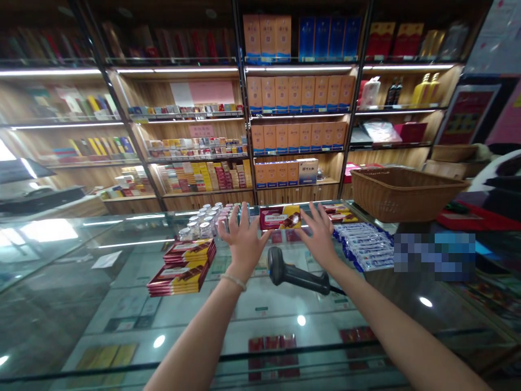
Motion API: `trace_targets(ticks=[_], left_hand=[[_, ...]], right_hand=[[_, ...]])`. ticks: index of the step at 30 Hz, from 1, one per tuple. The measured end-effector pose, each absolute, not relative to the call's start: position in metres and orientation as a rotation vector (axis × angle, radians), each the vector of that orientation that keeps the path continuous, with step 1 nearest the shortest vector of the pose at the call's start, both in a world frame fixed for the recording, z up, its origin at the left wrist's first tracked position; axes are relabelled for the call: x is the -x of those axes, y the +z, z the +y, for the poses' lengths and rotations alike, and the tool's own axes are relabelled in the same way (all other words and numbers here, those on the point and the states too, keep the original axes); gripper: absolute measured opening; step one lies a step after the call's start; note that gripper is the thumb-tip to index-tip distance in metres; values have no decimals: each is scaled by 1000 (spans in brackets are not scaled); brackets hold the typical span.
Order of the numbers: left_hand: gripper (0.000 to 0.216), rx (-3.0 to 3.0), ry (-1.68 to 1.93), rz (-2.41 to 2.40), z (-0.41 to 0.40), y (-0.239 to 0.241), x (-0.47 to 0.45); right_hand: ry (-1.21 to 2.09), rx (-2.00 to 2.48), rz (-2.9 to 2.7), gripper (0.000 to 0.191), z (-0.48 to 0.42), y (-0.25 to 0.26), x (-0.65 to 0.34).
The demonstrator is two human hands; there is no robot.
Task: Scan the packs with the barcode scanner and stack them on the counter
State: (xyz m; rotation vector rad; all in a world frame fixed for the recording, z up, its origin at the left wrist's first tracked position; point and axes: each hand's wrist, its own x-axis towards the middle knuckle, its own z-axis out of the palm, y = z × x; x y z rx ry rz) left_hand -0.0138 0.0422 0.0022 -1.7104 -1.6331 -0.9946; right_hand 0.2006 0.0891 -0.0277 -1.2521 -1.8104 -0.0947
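Note:
My left hand (245,241) is spread over the glass counter, its thumb near the lower left corner of a red and yellow chocolate wafer packet (272,218). On the packet's other side my right hand (319,236) has its fingers apart, close to the yellow end. Whether any fingertip touches the packet I cannot tell. Between my forearms lies a black barcode scanner (299,276) with its cable running under my right arm. Left of my left hand are stacks of similar red and yellow packets (189,258). Clear-lidded small cups (199,221) stand behind them.
The glass counter (134,304) has goods beneath it. Blue and white packets (364,247) lie at right, with a brown wicker basket (402,193) behind them. More red and yellow packets (340,213) sit beyond my right hand. Stocked shelves (299,117) line the wall.

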Motion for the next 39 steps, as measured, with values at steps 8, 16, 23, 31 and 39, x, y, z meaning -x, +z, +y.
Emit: trace_targets(ticks=[8, 16, 23, 31, 39], left_hand=[[39, 1732, -983, -1614, 40, 0, 23], [43, 1732, -1046, -1590, 42, -4, 30], [46, 1719, -1073, -1561, 42, -3, 33], [47, 1708, -1057, -1480, 46, -9, 35], [59, 1700, -999, -1502, 39, 4, 26]], right_hand=[[-134, 1086, -1867, 51, 87, -18, -217], [-97, 976, -1886, 57, 85, -10, -226], [-194, 1044, -1945, 75, 88, -10, -227], [-276, 1054, -1968, 63, 87, -11, -230], [-467, 978, -1927, 58, 76, -4, -229]])
